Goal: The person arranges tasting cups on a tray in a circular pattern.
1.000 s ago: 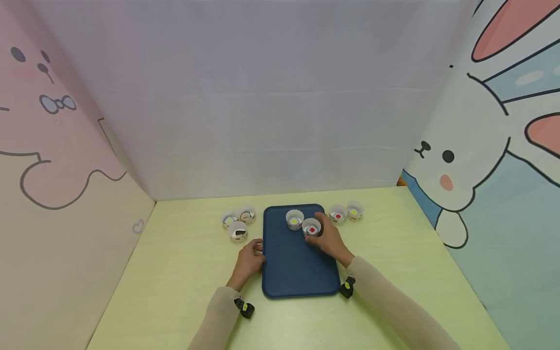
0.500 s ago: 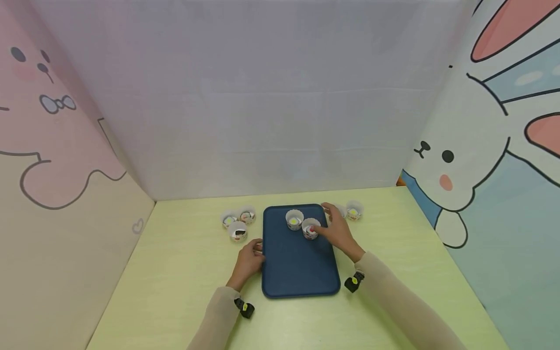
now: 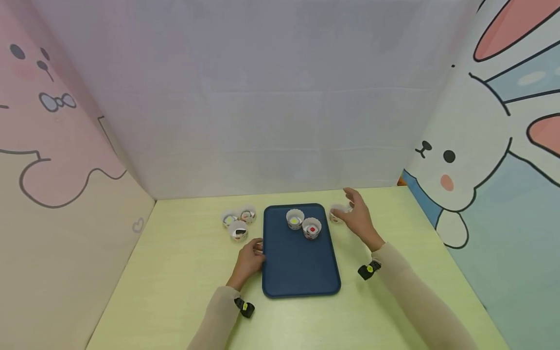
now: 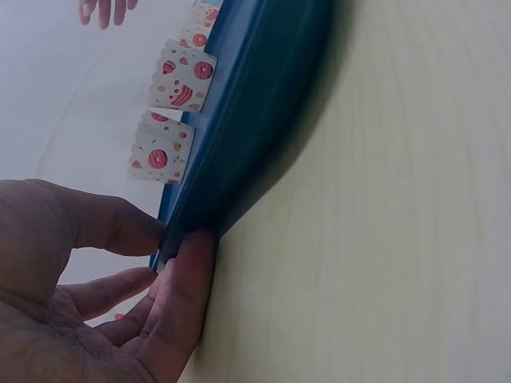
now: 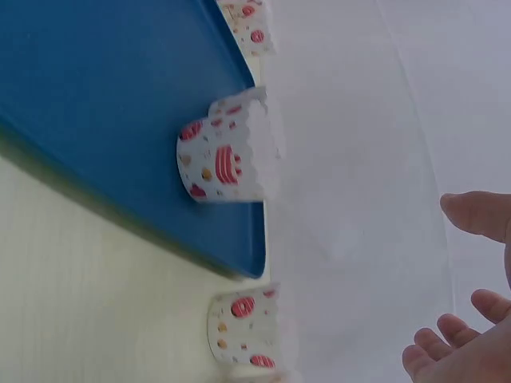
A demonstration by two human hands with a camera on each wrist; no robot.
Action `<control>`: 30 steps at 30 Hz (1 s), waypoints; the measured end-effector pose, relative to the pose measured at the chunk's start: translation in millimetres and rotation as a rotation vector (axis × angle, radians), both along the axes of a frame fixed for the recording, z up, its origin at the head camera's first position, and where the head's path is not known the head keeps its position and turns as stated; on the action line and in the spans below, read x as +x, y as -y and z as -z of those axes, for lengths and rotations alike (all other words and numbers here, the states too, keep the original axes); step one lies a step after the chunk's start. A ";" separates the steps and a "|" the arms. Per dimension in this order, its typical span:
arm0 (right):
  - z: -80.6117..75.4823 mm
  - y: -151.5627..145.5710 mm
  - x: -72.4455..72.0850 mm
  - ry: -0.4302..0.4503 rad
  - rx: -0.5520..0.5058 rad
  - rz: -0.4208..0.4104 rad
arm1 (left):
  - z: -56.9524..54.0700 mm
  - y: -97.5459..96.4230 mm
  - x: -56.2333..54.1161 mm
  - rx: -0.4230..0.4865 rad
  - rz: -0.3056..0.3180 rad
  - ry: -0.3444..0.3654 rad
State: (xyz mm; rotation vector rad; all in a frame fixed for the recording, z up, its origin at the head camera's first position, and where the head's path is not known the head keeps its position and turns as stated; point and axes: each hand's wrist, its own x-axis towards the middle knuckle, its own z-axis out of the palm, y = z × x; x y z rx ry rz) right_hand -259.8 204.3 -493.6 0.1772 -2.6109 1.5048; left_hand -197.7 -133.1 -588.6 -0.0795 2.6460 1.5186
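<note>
On the table lies a dark blue tray (image 3: 301,267), with two scalloped paper baking cups on it. One cup (image 3: 295,220) has something yellow-green inside, the other (image 3: 312,229) something red. My left hand (image 3: 249,262) pinches the tray's left rim; the left wrist view shows the thumb on the rim and fingers against its side. My right hand (image 3: 359,217) hovers over the pair of paper cups right of the tray, thumb and fingers spread apart. Its thumb overlaps the nearer cup (image 3: 336,217) in the head view. The right wrist view shows nothing between its fingers.
Left of the tray, three more paper cups (image 3: 238,231) cluster together, one with something dark inside. A white wall (image 3: 271,107) rises behind the pale yellow table (image 3: 175,272). Cartoon-printed panels (image 3: 503,204) close off both sides.
My right hand has released the red-centred cup on the tray and moved right, beyond the rim, over the right pair of cups. My left hand stays at the tray's edge.
</note>
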 end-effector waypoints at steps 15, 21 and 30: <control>2.1 -57.1 -19.6 0.064 -0.038 0.106 | 0.5 -0.3 -0.3 0.004 -0.012 0.003; 11.5 -66.7 -25.1 0.118 -0.046 0.061 | 0.3 -0.4 -0.9 0.006 -0.010 0.002; 31.6 -76.2 -31.1 0.208 -0.042 -0.064 | 1.5 -0.1 -0.2 0.005 -0.003 0.007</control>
